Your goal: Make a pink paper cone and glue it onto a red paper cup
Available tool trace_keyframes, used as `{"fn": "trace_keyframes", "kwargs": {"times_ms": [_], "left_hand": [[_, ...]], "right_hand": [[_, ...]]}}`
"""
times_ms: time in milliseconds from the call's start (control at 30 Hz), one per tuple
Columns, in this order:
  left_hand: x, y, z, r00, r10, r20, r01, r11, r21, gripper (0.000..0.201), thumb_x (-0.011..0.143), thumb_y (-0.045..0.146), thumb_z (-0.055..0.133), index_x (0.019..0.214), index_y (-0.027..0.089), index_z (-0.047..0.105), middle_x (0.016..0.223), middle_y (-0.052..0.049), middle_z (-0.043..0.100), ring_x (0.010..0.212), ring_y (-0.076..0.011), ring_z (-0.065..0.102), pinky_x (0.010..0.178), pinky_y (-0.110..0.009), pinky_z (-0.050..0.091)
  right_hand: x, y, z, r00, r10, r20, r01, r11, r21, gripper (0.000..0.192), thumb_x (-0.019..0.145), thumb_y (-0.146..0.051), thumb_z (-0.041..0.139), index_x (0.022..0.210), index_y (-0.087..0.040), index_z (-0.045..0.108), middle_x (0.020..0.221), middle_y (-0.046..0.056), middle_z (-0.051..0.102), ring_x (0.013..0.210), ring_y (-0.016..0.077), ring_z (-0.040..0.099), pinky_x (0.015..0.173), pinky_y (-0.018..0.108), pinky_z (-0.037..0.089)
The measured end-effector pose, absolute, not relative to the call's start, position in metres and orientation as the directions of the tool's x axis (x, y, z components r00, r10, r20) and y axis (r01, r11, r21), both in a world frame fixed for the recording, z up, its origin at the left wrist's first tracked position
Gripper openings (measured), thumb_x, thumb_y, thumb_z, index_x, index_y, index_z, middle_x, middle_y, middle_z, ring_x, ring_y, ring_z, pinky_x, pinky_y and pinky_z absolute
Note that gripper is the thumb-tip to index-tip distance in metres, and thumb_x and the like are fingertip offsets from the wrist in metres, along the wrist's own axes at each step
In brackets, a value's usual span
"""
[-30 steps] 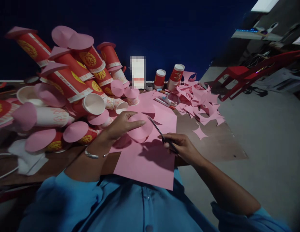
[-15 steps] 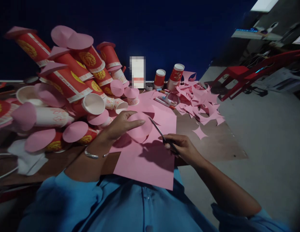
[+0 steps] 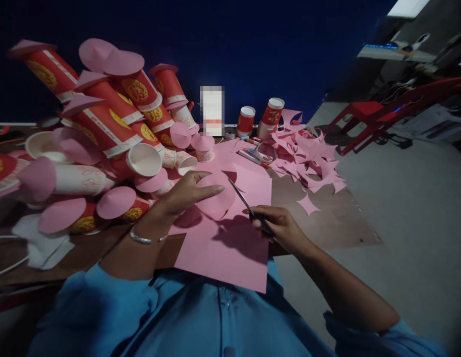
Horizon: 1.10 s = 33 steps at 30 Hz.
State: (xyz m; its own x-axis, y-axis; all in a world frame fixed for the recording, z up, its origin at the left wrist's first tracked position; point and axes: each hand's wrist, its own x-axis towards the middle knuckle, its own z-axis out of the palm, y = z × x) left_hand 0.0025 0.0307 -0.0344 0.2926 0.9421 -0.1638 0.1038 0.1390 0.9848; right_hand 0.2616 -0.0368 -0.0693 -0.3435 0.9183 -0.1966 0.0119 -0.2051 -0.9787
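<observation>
My left hand (image 3: 189,194) grips a round pink paper disc (image 3: 217,198), its thumb lying across the top and the other fingers hidden behind. In my right hand (image 3: 273,223) is a pair of scissors (image 3: 242,197), held by the dark handles. Their tips point up and left, close to the disc's right edge; whether they touch it I cannot tell. Below both hands, larger pink paper sheets (image 3: 226,263) lie on the table, the nearest one hanging over its front edge toward my lap.
Red and white paper cups with pink cone tops (image 3: 115,129) are heaped at the left. Two capless cups (image 3: 247,121) stand at the back. Pink paper scraps (image 3: 308,153) pile at the right, beside pens and a tape roll (image 3: 265,152). A red stool (image 3: 359,116) stands beyond.
Almost nothing differs. The view has shifted very slightly, while both hands, the disc and the scissors keep the same positions.
</observation>
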Motion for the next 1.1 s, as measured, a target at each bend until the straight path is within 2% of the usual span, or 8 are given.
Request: {"fn": "trace_keyframes", "kwargs": {"times_ms": [200, 500, 800, 1100], "left_hand": [[0.0006, 0.032, -0.0399, 0.297, 0.941, -0.162, 0.081, 0.144, 0.986, 0.05, 0.067, 0.055, 0.094, 0.101, 0.018, 0.084, 0.108, -0.011, 0.084, 0.1, -0.0297, 0.077, 0.088, -0.039, 0.064], [0.0018, 0.0305, -0.0328, 0.31, 0.938, -0.155, 0.135, 0.118, 0.984, 0.053, 0.064, 0.057, 0.096, 0.099, 0.018, 0.085, 0.103, -0.011, 0.085, 0.101, -0.0314, 0.076, 0.091, -0.041, 0.063], [0.0012, 0.0323, -0.0357, 0.297, 0.942, -0.158, 0.114, 0.13, 0.985, 0.051, 0.064, 0.054, 0.096, 0.1, 0.019, 0.085, 0.104, -0.01, 0.084, 0.096, -0.0279, 0.076, 0.086, -0.037, 0.063], [0.0019, 0.0322, -0.0347, 0.291, 0.942, -0.169, 0.116, 0.141, 0.983, 0.047, 0.066, 0.053, 0.095, 0.098, 0.02, 0.084, 0.101, -0.009, 0.084, 0.095, -0.0273, 0.076, 0.088, -0.038, 0.063]], "right_hand": [[0.2645, -0.0385, -0.071, -0.337, 0.915, -0.223, 0.036, -0.224, -0.974, 0.038, 0.081, -0.044, 0.084, 0.11, -0.021, 0.084, 0.086, 0.003, 0.071, 0.057, 0.0069, 0.052, 0.044, 0.019, 0.036], [0.2622, -0.0346, -0.0685, -0.361, 0.914, -0.187, 0.033, -0.188, -0.982, 0.039, 0.079, -0.047, 0.087, 0.106, -0.019, 0.084, 0.083, 0.002, 0.069, 0.056, 0.0061, 0.05, 0.045, 0.019, 0.037], [0.2626, -0.0346, -0.071, -0.355, 0.916, -0.186, 0.014, -0.193, -0.981, 0.033, 0.08, -0.044, 0.086, 0.104, -0.021, 0.085, 0.083, 0.001, 0.067, 0.056, 0.0062, 0.05, 0.046, 0.019, 0.038], [0.2615, -0.0307, -0.071, -0.356, 0.914, -0.194, 0.021, -0.199, -0.98, 0.034, 0.08, -0.046, 0.085, 0.104, -0.021, 0.085, 0.085, 0.002, 0.069, 0.056, 0.0065, 0.051, 0.047, 0.02, 0.038]]}}
